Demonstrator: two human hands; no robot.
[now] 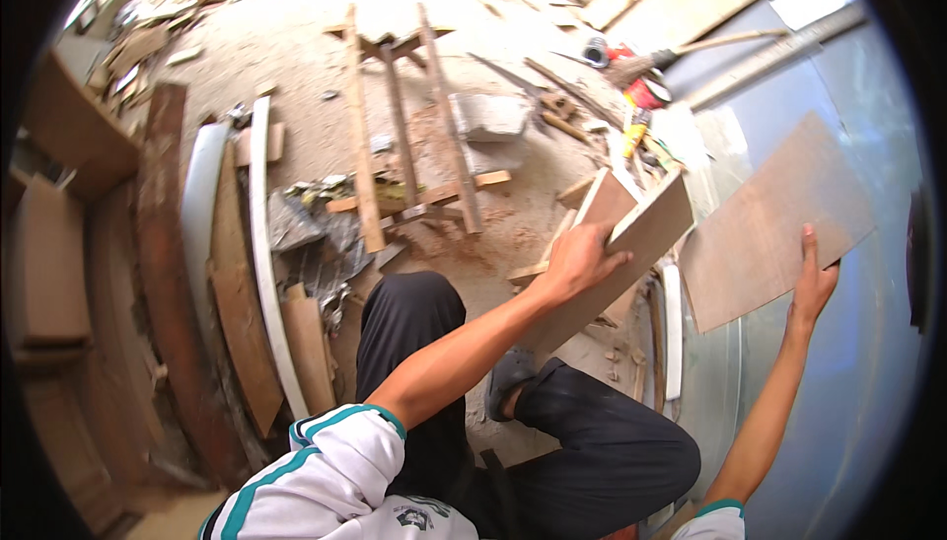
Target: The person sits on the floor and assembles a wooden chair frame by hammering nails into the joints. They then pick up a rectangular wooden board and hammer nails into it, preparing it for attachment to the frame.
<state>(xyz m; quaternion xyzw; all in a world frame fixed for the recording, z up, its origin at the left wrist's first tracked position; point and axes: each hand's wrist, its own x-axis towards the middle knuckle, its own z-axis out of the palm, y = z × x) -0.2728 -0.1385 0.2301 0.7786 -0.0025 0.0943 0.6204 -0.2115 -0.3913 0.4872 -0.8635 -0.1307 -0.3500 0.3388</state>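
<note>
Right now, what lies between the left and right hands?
In the head view: the brown board in the left hand, then the flat panel in the right hand; whether they touch is unclear.

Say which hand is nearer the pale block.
Left. The left hand, gripping a board, is below-right of the block in view; the right hand, holding a thin panel, is much farther right.
</note>
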